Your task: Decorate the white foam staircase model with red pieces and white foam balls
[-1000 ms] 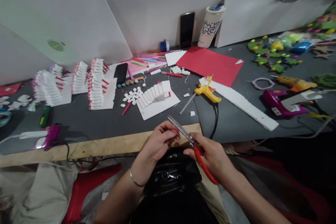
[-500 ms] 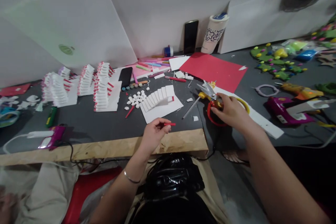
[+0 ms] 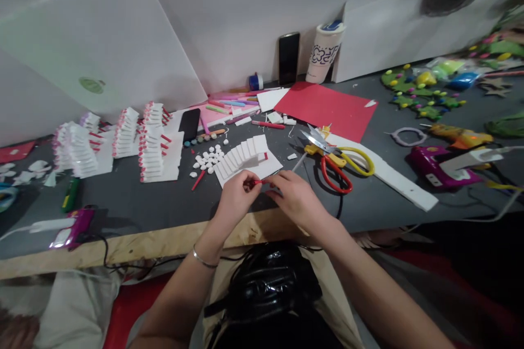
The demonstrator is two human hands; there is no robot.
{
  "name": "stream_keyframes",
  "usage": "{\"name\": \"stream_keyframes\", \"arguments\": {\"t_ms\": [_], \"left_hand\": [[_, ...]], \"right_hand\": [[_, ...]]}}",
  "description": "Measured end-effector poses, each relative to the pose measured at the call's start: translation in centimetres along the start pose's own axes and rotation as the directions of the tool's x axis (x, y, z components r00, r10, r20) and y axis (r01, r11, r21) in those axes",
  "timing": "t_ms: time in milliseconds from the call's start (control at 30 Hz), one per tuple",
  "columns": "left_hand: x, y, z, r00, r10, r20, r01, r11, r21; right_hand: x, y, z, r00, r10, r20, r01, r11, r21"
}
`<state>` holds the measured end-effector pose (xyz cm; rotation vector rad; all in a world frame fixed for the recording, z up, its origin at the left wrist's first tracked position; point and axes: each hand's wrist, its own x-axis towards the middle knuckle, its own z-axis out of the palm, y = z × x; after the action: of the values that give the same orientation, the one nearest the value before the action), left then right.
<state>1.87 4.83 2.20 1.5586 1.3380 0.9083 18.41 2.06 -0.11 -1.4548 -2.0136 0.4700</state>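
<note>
Sm. red strip (image 3: 258, 181) pinched in L hand (image 3: 236, 200), long axis running L–R, free end toward R hand (image 3: 295, 200); R curled, contact w/ strip unclear. White foam steps (image 3: 241, 157) on white card (image 3: 274, 168) just ahead, closer to L.

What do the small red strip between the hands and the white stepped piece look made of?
The red strip looks like matte foam or card, though it is too small and too covered by fingers to tell. The white stepped piece looks like matte foam board, with thick edges and no sheen.
</note>
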Motion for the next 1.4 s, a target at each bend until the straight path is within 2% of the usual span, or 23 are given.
{"name": "stream_keyframes", "arguments": {"t_ms": [100,300,367,433,500,567,733,900,1133,1400], "left_hand": [[0.3,0.1,-0.1,1.0,-0.002,0.026,0.002,1.0,0.005],[1.0,0.1,-0.7,0.989,0.02,0.145,-0.021,1.0,0.003],[1.6,-0.1,-1.0,0.99,0.066,0.121,-0.07,0.997,0.029],[2.4,-0.6,-1.5,0.984,0.173,0.028,-0.176,0.977,0.123],[3.6,-1.3,-1.7,0.953,0.298,-0.05,-0.271,0.917,0.294],[4.7,-2.2,-1.8,0.935,0.352,-0.044,-0.296,0.841,0.454],[6.4,-3.9,-1.3,0.957,0.285,0.048,-0.242,0.699,0.673],[6.8,-4.7,-1.3,0.957,0.278,0.084,-0.243,0.609,0.755],[7.3,-5.7,-1.5,0.94,0.326,0.104,-0.287,0.584,0.76],[7.3,-5.7,-1.3,0.937,0.336,0.098,-0.294,0.6,0.744]], "right_hand": [[0.5,-0.5,1.1,0.999,0.045,-0.018,-0.045,0.999,0.022],[1.4,-0.3,0.9,0.995,0.075,-0.064,-0.073,0.996,0.042],[2.1,0.0,1.2,0.988,0.142,-0.065,-0.136,0.987,0.084],[3.0,0.4,1.8,0.971,0.231,-0.057,-0.225,0.969,0.105],[3.9,0.9,2.3,0.95,0.307,-0.059,-0.301,0.949,0.094],[4.6,1.3,2.9,0.934,0.35,-0.072,-0.345,0.936,0.066],[5.4,1.5,4.0,0.911,0.401,-0.095,-0.403,0.915,-0.006],[5.9,1.1,4.5,0.891,0.442,-0.102,-0.45,0.89,-0.074],[6.2,0.6,4.5,0.865,0.491,-0.106,-0.502,0.854,-0.137],[6.6,0.4,4.7,0.861,0.497,-0.11,-0.508,0.849,-0.146]]}}
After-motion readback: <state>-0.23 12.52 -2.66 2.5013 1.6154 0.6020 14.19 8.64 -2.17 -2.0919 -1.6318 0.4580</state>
